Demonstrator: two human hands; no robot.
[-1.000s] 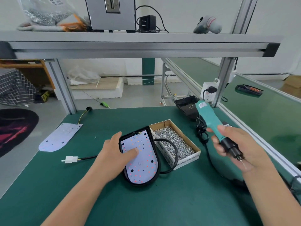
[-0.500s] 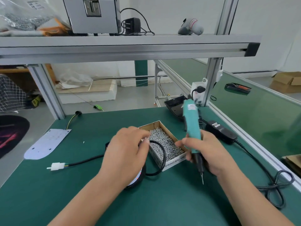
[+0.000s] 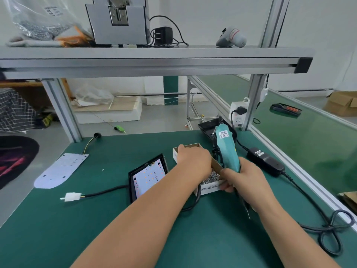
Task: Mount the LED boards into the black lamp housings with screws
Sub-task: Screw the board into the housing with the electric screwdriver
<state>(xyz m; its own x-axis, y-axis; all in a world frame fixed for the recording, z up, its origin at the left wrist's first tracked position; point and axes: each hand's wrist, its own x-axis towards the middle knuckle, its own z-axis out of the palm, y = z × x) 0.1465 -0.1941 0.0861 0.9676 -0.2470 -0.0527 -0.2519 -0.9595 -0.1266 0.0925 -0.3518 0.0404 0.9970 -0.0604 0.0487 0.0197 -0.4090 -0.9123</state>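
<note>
A black lamp housing (image 3: 133, 187) lies on the green table with a white LED board (image 3: 148, 178) seated inside it; my left forearm hides its near part. My left hand (image 3: 193, 161) reaches down into the cardboard box of screws (image 3: 209, 188), its fingertips hidden among the screws (image 3: 212, 176). My right hand (image 3: 241, 176) grips a teal electric screwdriver (image 3: 227, 151) just right of the box, bit pointing down toward me. A second loose LED board (image 3: 59, 171) lies at the table's left.
The housing's black cable ends in a white connector (image 3: 70, 196) at left. A black power adapter (image 3: 265, 161) and its coiled cord (image 3: 328, 229) lie at right. A black tray (image 3: 208, 126) sits behind the box. An aluminium shelf (image 3: 154, 59) spans overhead.
My left hand left the LED board and moved right into the screw box, uncovering the housing. My right hand brought the screwdriver in from the right, next to the box.
</note>
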